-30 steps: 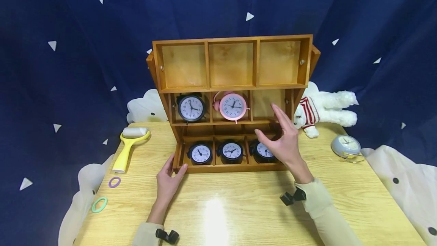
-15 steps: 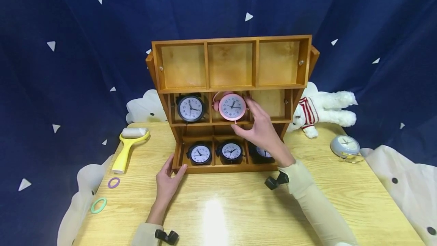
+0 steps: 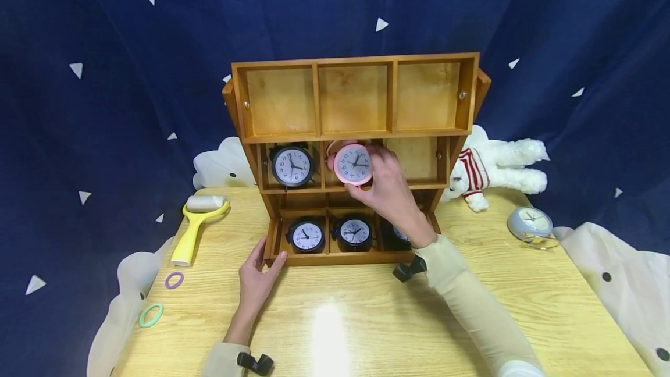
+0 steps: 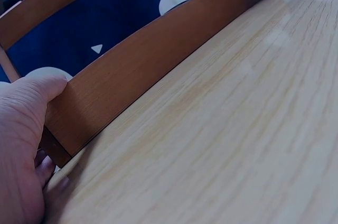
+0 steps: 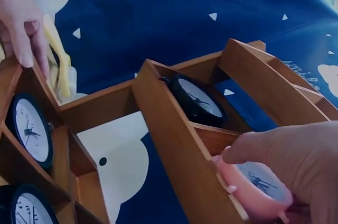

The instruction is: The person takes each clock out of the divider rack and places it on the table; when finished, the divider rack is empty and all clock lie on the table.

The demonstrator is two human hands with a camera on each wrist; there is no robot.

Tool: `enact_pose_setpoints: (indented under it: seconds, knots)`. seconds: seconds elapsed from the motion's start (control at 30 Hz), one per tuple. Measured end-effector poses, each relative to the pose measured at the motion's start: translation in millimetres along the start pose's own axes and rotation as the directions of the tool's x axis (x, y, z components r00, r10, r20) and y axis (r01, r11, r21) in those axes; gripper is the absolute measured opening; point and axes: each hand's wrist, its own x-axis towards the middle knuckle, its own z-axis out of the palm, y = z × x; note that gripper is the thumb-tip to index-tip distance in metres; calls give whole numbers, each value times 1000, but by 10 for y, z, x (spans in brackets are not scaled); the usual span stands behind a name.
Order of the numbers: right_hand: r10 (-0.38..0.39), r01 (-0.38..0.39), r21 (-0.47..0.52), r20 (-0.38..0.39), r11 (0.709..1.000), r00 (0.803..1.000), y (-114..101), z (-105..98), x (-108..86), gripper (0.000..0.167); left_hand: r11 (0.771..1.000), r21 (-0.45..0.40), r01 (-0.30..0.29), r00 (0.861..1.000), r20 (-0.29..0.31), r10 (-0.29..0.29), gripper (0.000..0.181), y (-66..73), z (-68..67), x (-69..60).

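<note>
While navy curtain (image 3: 303, 10) hangs behind pale grained tabletop (image 3: 387, 330), right hand (image 3: 391, 191) grasping round pink clock (image 3: 353, 164), left hand (image 3: 256, 278) gripping wooden rack (image 3: 345, 258), near-left corner

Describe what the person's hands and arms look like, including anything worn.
The left hand and right hand are bare, without gloves. The left sleeve and right sleeve are long and plain cream, each with a small black device at the wrist end.
</note>
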Motion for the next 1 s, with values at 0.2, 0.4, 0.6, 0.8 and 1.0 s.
enact_pose_setpoints:
  seconds: [0.2,0.4,0.6,0.8,1.0]
  knots:
    - [-32,25,-85,-80,996,996,-26,105,14,88,1000,-4,1,1000,0,-1,74,26,-4,2]
    - [-46,32,-102,-144,994,989,-43,153,30,87,1000,5,5,1000,4,-5,73,35,-8,13]
    - [-57,34,-123,-189,992,980,3,207,31,87,1000,8,9,1000,6,-9,71,34,-12,13]
    - [-54,33,-98,-226,995,973,-1,203,3,84,1000,10,11,1000,3,-11,72,29,-6,3]
    - [29,-23,28,-244,999,969,-80,126,-63,82,1000,12,15,1000,-2,-15,74,32,-4,-9]
